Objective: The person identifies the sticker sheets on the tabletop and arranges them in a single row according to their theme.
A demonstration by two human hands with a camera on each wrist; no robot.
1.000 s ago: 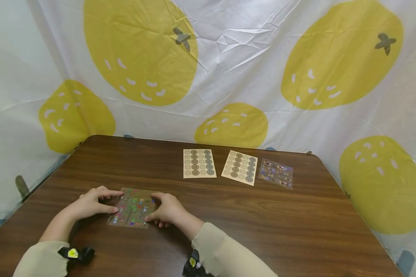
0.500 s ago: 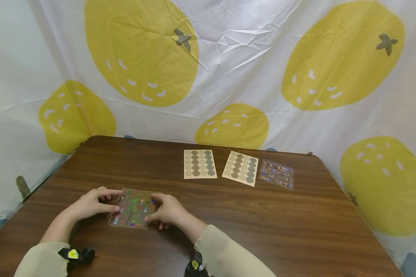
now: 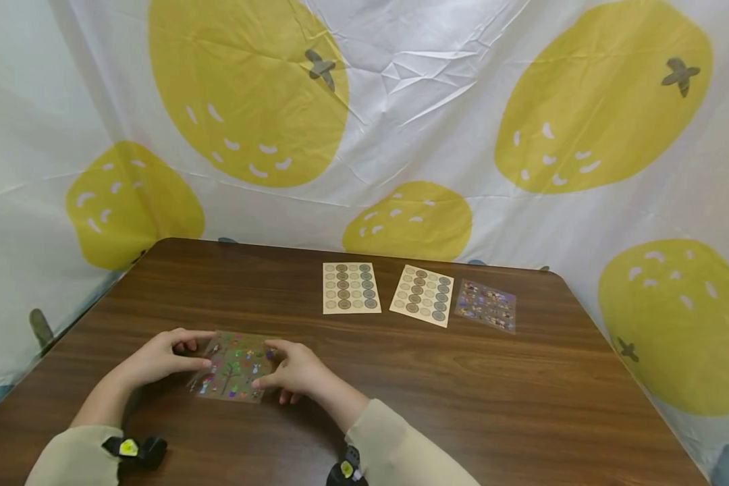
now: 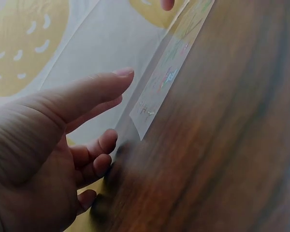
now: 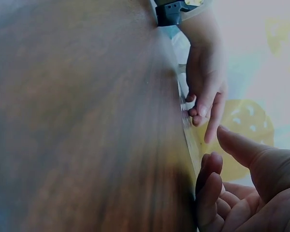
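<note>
A clear sticker sheet [image 3: 233, 378], printed with a green tree and small colourful figures, lies on the wooden table at the near left. My left hand [image 3: 152, 358] is at its left edge, thumb and index finger stretched towards it. From the other side, my right hand [image 3: 304, 371] has its thumb and index finger over the right edge. In the left wrist view, my left hand [image 4: 53, 140] has an extended thumb beside the sheet's corner [image 4: 150, 108]. The right wrist view shows my right hand [image 5: 256, 183] low at the tabletop, its thumb apart from the other fingers.
Two cream sheets of round stickers, one on the left [image 3: 351, 289] and one on the right [image 3: 422, 295], lie at the back of the table [image 3: 492, 405]. Another clear sticker sheet [image 3: 486, 305] lies to their right. A fruit-patterned cloth [image 3: 401, 135] hangs behind the table.
My left thumb has shifted slightly right and up over the sticker sheet's left edge. Both hands otherwise stay nearly in place, and the sheets at the back keep their arrangement.
</note>
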